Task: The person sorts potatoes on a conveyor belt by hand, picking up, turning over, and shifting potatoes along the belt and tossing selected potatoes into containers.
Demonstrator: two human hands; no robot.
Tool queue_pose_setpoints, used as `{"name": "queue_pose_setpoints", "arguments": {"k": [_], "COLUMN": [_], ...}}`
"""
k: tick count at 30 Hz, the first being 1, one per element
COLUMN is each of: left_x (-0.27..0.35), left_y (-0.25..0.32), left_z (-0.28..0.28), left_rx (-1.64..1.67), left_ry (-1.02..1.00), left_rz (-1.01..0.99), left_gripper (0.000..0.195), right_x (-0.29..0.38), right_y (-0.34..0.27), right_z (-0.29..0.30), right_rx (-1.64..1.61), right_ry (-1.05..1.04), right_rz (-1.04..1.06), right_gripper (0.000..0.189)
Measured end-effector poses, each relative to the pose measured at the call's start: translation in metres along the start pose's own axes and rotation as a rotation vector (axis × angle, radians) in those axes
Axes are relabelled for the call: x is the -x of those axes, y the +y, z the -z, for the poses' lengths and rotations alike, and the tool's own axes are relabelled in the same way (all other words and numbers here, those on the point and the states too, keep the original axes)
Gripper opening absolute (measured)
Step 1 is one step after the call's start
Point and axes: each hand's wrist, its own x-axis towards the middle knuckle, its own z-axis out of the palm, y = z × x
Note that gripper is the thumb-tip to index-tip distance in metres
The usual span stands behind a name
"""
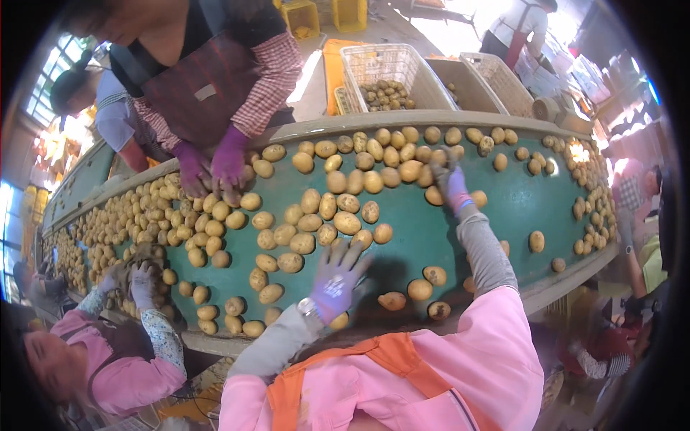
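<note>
Many yellow-brown potatoes (347, 222) lie on a green conveyor belt (399, 213) in front of me. My left hand (337, 280), in a purple and grey work glove, is spread over the belt with its fingertips at the near edge of a potato cluster. Nothing shows in its grasp. A wristwatch (309, 308) sits over the left sleeve. My right hand (452, 180), gloved alike, reaches across to the right end of a far row of potatoes (391, 176). Its fingers touch or nearly touch potatoes there; whether they grip one is unclear.
Opposite, a co-worker's purple-gloved hands (210, 167) touch potatoes. Another co-worker's gloved hands (137, 277) work at the near left. Beyond the belt's raised far rim (334, 125) stand white plastic crates (431, 91), one holding potatoes. Denser potatoes (587, 188) lie at the right.
</note>
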Motion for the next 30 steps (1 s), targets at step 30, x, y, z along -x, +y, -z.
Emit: {"name": "queue_pose_setpoints", "arguments": {"k": [30], "left_x": [0.174], "left_y": [-0.132], "left_z": [0.071], "left_rx": [-0.023], "left_ry": [-0.020], "left_rz": [0.350], "left_gripper": [0.054], "right_x": [-0.002], "right_y": [-0.114], "right_z": [-0.217], "right_rx": [1.165], "right_ry": [-0.672], "right_rz": [0.147], "right_gripper": [0.044]}}
